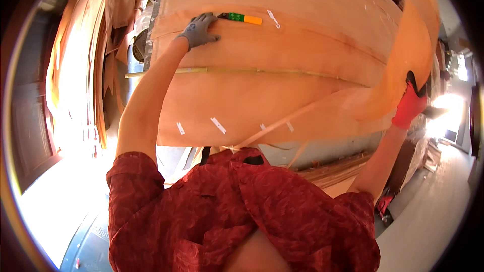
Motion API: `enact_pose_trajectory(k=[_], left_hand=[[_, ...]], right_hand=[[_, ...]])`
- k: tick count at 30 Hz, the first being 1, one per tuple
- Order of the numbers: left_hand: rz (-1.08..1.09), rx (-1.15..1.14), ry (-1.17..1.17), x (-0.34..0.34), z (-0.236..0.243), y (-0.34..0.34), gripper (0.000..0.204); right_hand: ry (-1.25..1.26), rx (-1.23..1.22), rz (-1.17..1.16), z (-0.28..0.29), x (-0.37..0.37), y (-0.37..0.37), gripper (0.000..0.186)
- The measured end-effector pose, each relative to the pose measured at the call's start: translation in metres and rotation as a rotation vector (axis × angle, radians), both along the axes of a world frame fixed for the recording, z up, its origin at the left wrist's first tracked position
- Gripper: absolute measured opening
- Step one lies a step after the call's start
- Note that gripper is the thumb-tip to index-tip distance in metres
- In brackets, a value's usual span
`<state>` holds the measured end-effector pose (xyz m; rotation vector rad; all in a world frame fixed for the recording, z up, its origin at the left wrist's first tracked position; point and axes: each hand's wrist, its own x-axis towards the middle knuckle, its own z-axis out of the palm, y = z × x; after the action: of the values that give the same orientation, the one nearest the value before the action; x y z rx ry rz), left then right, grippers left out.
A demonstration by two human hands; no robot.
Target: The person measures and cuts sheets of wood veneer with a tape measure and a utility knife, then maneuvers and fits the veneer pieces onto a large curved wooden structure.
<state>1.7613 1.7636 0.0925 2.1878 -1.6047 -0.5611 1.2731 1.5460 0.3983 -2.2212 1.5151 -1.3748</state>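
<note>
A broad sheet of thin orange-brown wood veneer (pixel 227 100) spreads before me on a stack. My left hand (pixel 200 32), in a grey glove, lies on it with fingers stretched and thumb apart. Just beyond its fingertips rests a knife (pixel 243 18) with a green and orange handle and a dark head. At the right, my right hand (pixel 411 101), in a red and black glove, is closed on a long veneer strip (pixel 411 40). The strip curls up past the hand, and its narrow tail slants across the sheet toward my waist. Part of the right fingers is hidden.
A thin pale stick (pixel 257 71) lies across the sheet. Small white tape pieces (pixel 218 125) dot the veneer. Tall veneer sheets (pixel 85 55) hang at the left, and more wood strips (pixel 338 173) lie below the near edge. A grey floor (pixel 428 211) runs along the right.
</note>
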Motion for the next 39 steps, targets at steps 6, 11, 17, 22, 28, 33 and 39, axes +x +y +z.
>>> enact_pose_trajectory(k=[6, 11, 17, 22, 28, 33, 39], left_hand=[[0.038, -0.030, 0.089, 0.020, -0.009, 0.000, 0.066], [0.105, -0.441, 0.016, -0.002, 0.012, 0.009, 0.050], [0.283, -0.570, 0.281, -0.104, 0.090, 0.125, 0.036], [0.269, -0.409, 0.528, -0.168, 0.061, 0.281, 0.034], [0.701, -0.048, 0.659, -0.239, -0.006, 0.450, 0.031], [0.508, 0.309, 0.737, -0.288, 0.030, 0.448, 0.040], [0.160, 0.025, 0.528, -0.291, 0.042, 0.439, 0.059]], right_hand=[[-0.285, -0.056, -0.170, 0.046, -0.086, 0.077, 0.040], [-0.450, -0.159, -0.235, 0.063, -0.170, 0.125, 0.034], [0.033, -0.094, -0.233, 0.049, -0.350, 0.119, 0.039], [0.730, -0.494, -0.150, 0.060, -0.504, 0.084, 0.037], [0.434, -0.311, 0.051, 0.012, -0.552, 0.098, 0.043], [0.560, -0.177, -0.109, -0.002, -0.577, 0.129, 0.052], [-0.767, 0.448, 0.193, -0.004, -0.379, 0.238, 0.051]])
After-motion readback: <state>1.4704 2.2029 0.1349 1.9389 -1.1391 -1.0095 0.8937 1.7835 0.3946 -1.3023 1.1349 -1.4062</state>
